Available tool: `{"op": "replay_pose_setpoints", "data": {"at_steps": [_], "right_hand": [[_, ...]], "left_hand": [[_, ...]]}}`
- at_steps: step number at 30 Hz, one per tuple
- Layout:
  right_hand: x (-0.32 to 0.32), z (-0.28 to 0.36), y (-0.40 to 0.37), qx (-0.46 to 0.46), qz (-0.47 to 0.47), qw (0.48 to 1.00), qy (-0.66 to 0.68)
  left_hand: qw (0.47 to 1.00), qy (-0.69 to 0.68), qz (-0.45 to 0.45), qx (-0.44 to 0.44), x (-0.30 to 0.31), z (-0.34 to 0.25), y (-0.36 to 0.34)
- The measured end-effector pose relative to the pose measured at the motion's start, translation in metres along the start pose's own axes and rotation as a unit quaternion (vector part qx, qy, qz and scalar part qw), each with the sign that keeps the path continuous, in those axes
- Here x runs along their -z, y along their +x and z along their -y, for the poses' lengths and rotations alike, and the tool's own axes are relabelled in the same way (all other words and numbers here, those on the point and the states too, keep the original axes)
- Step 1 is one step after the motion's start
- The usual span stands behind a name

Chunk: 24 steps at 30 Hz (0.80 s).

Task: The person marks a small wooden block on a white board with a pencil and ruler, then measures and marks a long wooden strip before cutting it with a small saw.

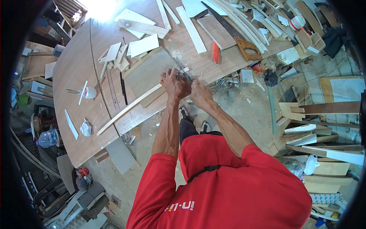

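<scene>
Near the table's front edge, my left hand (174,84) is closed over the end of a long pale wooden strip (129,109). The strip slants down to the left across the table, partly over a short wooden board (152,97). Close beside it, my right hand (201,94) is closed around a tool with a narrow dark blade (187,77). The tool's handle is hidden in the fist, so its exact kind cannot be made out. The blade points away from me, beside the left fingers. A small white block (185,70) lies near the blade.
A handsaw with a wooden handle (248,49) lies at the table's right, near a red-orange piece (215,52). White offcuts (144,45), a black pen-like stick (123,88) and a white cup (90,92) sit on the table (72,68). Wood scraps (331,152) crowd the right side.
</scene>
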State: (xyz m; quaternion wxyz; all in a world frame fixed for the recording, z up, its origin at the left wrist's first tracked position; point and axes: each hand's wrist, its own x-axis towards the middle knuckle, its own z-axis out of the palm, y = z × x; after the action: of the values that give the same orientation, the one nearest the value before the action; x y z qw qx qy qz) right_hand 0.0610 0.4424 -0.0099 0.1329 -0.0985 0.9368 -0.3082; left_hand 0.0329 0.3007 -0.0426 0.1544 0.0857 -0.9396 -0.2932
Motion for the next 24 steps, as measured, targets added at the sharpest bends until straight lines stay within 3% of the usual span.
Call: {"op": "replay_pose_setpoints", "data": {"at_steps": [4,11,14,20,22,24], "right_hand": [[0.017,-0.006,-0.033,-0.032,0.04,0.998,-0.022],[0.001,-0.007,-0.024,0.034,-0.05,0.997,0.037],[0.007,-0.007,-0.036,-0.023,0.016,1.0,0.0],[0.002,-0.004,-0.019,0.035,-0.048,0.998,0.034],[0.014,-0.001,-0.033,-0.041,0.04,0.998,-0.01],[0.006,-0.001,-0.019,-0.03,0.032,0.999,-0.007]], "left_hand": [[1.0,0.018,0.006,0.013,0.001,-0.006,0.006],[1.0,0.002,0.006,0.005,0.0,0.0,0.001],[1.0,0.017,0.0,-0.003,0.002,-0.004,0.0],[1.0,-0.011,-0.009,0.013,-0.001,-0.002,0.0],[1.0,-0.004,-0.024,0.002,0.0,-0.002,0.002],[1.0,0.017,0.0,-0.006,0.0,-0.001,0.0]]}}
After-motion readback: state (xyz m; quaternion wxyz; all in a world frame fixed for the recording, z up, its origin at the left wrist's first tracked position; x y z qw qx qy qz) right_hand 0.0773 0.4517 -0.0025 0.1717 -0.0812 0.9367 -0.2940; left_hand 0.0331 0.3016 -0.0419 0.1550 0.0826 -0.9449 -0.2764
